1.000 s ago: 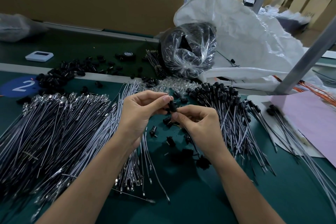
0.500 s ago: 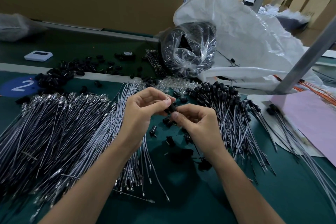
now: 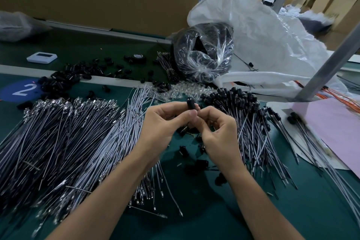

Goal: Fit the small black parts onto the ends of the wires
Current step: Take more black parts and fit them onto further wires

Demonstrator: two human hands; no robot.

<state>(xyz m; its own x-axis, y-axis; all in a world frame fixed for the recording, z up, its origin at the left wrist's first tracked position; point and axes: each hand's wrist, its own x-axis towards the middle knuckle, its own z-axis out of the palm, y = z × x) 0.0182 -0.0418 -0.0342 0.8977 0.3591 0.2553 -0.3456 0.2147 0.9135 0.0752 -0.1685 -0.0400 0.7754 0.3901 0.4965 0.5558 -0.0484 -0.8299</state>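
Observation:
My left hand point(image 3: 161, 122) and my right hand point(image 3: 216, 130) meet above the green table, fingertips together. Between them they pinch one small black part point(image 3: 190, 103), which sticks up above the fingers. The wire it belongs to is hidden by my hands. A big heap of bare grey wires with metal ends point(image 3: 64, 142) lies to the left. Wires with black parts fitted point(image 3: 243, 107) fan out to the right. A few loose black parts point(image 3: 184, 151) lie on the table under my hands.
More loose black parts point(image 3: 64, 82) are scattered at the back left, by a white device point(image 3: 41, 57). A clear bag of black parts point(image 3: 204, 56) and a large white sack point(image 3: 263, 35) stand behind. A pink sheet point(image 3: 335, 132) lies at right, under a grey post point(image 3: 331, 64).
Both hands have risen slightly and closed in; the black part now stands upright above the fingertips, with the right hand's fingers curled more tightly under it.

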